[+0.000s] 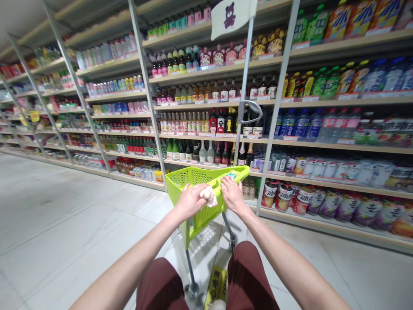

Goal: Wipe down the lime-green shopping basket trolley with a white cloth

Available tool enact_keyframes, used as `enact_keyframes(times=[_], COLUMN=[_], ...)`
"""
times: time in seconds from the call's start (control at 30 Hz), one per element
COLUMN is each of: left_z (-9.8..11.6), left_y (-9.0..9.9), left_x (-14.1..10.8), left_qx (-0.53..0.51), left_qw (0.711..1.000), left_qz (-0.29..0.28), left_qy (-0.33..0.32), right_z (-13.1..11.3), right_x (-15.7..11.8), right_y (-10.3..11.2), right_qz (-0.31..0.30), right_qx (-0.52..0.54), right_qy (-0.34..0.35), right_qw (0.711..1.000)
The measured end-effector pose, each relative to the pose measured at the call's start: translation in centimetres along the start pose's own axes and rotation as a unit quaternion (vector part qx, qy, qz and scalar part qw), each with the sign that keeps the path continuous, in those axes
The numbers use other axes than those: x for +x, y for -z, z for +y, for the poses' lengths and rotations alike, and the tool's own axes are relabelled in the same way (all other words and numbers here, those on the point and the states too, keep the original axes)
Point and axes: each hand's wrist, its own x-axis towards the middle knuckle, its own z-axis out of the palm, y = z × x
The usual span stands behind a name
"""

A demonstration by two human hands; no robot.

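Before my knees stands a small lime-green shopping cart [200, 226] with a perforated plastic basket and grey legs. My left hand [192, 199] is closed on a crumpled white cloth [209, 196] with faint coloured marks, at the near side of the basket. It may be a tissue; the frame does not settle it. My right hand [231, 194] rests on the cart's handle bar, its fingers curled over the top edge. Just beyond those fingers, a small coloured label [231, 175] shows on the handle. The basket's inside is mostly hidden.
Tall shelves [206, 138] of bottles, cans and jars run along the far side. A metal pole carrying a white flag [230, 18] with a bear rises behind the cart. A yellow floor sticker [217, 284] lies between my legs on pale tiles [80, 215].
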Motion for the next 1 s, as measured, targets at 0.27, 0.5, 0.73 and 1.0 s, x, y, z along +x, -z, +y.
enact_keyframes(times=[0.27, 0.5, 0.73, 1.0], left_z=[1.9, -0.8, 5.7, -2.0], left_y=[-3.2, -4.8, -6.7, -7.1], left_x=[1.2, 1.7, 6.6, 2.9], left_qx=[0.043, 0.016, 0.049, 0.085], left_qw=[0.992, 0.998, 0.989, 0.994], left_qz=[0.031, 0.054, 0.035, 0.049], left_qy=[-0.115, 0.014, -0.136, -0.039], right_z=[4.1, 6.1, 7.7, 6.0], right_x=[1.5, 0.6, 0.3, -0.6], right_y=[1.5, 0.7, 1.4, 2.6], right_qz=[-0.012, 0.046, 0.050, 0.082], right_qx=[-0.015, 0.048, 0.073, 0.071], right_qy=[-0.031, -0.030, -0.027, 0.018], right_qw=[0.999, 0.997, 0.996, 0.994])
